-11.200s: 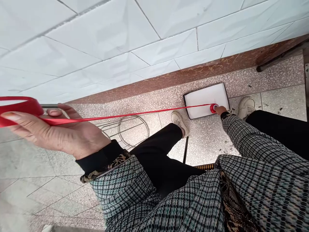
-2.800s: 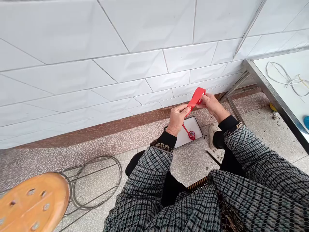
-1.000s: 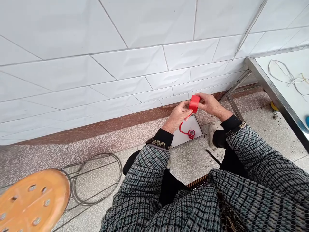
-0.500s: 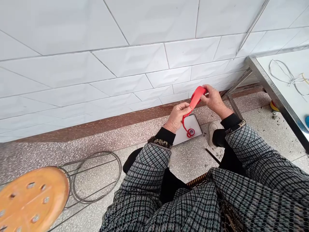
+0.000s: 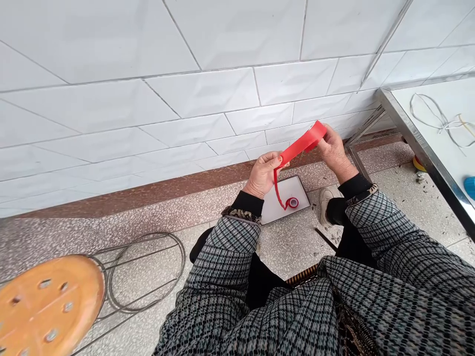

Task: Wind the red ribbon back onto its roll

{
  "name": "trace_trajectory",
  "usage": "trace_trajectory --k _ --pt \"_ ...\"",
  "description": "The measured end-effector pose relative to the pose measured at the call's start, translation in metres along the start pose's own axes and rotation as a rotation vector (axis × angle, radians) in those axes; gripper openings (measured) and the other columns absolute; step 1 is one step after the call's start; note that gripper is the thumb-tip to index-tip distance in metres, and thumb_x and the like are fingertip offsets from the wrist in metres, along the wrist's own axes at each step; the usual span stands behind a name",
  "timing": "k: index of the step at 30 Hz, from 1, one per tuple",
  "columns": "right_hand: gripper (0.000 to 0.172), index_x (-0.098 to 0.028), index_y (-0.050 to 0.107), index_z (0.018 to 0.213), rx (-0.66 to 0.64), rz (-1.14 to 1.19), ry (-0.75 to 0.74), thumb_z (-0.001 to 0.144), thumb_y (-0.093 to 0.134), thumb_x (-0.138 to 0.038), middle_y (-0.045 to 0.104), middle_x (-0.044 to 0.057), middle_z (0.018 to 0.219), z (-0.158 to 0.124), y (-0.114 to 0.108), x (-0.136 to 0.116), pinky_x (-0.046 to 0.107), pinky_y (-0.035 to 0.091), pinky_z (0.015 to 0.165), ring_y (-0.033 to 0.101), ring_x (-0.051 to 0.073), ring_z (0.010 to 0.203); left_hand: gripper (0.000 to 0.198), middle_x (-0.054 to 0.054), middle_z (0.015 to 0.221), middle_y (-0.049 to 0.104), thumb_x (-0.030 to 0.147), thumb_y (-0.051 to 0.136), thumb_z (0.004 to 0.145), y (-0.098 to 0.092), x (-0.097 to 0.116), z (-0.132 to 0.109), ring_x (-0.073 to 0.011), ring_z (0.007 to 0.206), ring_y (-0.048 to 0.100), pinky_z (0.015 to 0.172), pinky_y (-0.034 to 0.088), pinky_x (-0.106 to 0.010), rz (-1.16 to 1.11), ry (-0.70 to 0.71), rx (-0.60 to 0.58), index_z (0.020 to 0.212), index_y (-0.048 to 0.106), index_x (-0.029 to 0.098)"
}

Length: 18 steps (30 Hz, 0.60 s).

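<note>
A wide strip of red tape (image 5: 300, 144) stretches taut between my hands in front of the tiled wall. My right hand (image 5: 333, 152) grips its rolled part at the upper right, fingers curled round it. On the left, the strip's other end is pinched between the thumb and fingers of my left hand (image 5: 264, 173). From that hand a narrow dark red strip (image 5: 277, 190) hangs to a small red roll (image 5: 293, 202) with a pale core, which lies on a white tray-like panel (image 5: 272, 210) on the floor. Whether the narrow and wide strips are joined, I cannot tell.
An orange stool seat (image 5: 48, 301) with wire legs (image 5: 148, 272) lies at lower left. To the right stands a metal-framed table (image 5: 419, 128) bearing loose wire (image 5: 447, 123) and a blue object (image 5: 470, 187). A dark rod (image 5: 326, 240) lies near my shoe (image 5: 326, 205).
My left hand has moved left and slightly down, and my right hand slightly up and right. More of the wide strip now spans between them, and the narrow strip hangs longer.
</note>
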State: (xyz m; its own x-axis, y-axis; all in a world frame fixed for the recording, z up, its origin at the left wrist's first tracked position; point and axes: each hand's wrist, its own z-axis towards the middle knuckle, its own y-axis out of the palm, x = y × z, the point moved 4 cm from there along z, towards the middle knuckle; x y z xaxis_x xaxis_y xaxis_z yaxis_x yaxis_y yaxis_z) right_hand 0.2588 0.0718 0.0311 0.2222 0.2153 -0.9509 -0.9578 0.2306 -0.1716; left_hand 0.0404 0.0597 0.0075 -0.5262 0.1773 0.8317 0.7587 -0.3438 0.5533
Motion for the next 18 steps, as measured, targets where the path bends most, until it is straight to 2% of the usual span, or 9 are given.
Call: trace_trajectory --k 5,8,10,14,18 --pt "0.043 -0.023 0.067 0.101 -0.030 0.224 0.103 0.083 0.082 -0.059 0.072 0.002 0.090 -0.001 0.010 0.007 0.026 0.059 0.067 0.071 0.017 0.083 0.058 0.003 0.060 0.049 0.036 0.097 0.062 0.010 -0.001 -0.007 -0.0125 0.066 0.058 0.072 0.053 -0.031 -0.213 -0.004 0.027 0.056 0.042 0.019" --pt "0.039 -0.022 0.068 0.094 -0.056 0.329 0.238 0.078 0.085 -0.053 0.072 0.001 0.084 -0.007 0.021 0.006 0.022 0.056 0.061 0.069 0.015 0.076 0.065 0.005 0.059 0.045 0.023 0.094 0.060 0.014 -0.003 -0.009 -0.0079 0.060 0.053 0.063 0.047 -0.025 -0.272 0.028 0.078 0.057 0.029 0.018" --pt "0.033 -0.021 0.067 0.089 -0.049 0.371 0.326 0.077 0.085 -0.046 0.071 0.001 0.079 -0.011 0.027 0.006 0.021 0.055 0.059 0.066 0.014 0.071 0.070 0.006 0.057 0.040 0.021 0.093 0.061 0.014 -0.007 -0.010 -0.0056 0.055 0.047 0.058 0.041 -0.023 -0.266 0.017 0.103 0.058 0.023 0.018" --pt "0.023 -0.021 0.065 0.084 -0.039 0.397 0.425 0.079 0.079 -0.039 0.070 0.002 0.076 -0.013 0.033 0.014 0.022 0.055 0.060 0.066 0.015 0.071 0.076 0.010 0.051 0.029 0.027 0.096 0.065 0.015 -0.016 -0.012 -0.0037 0.045 0.035 0.049 0.028 -0.020 -0.202 -0.041 0.068 0.061 0.021 0.020" --pt "0.023 -0.021 0.065 0.091 0.053 0.270 0.375 0.079 0.072 -0.039 0.069 0.001 0.080 -0.002 0.024 0.034 0.025 0.053 0.063 0.064 0.016 0.074 0.069 0.012 0.051 0.032 0.030 0.098 0.065 0.016 -0.015 -0.013 -0.0028 0.041 0.031 0.046 0.023 -0.019 -0.166 -0.033 0.055 0.065 0.030 0.021"
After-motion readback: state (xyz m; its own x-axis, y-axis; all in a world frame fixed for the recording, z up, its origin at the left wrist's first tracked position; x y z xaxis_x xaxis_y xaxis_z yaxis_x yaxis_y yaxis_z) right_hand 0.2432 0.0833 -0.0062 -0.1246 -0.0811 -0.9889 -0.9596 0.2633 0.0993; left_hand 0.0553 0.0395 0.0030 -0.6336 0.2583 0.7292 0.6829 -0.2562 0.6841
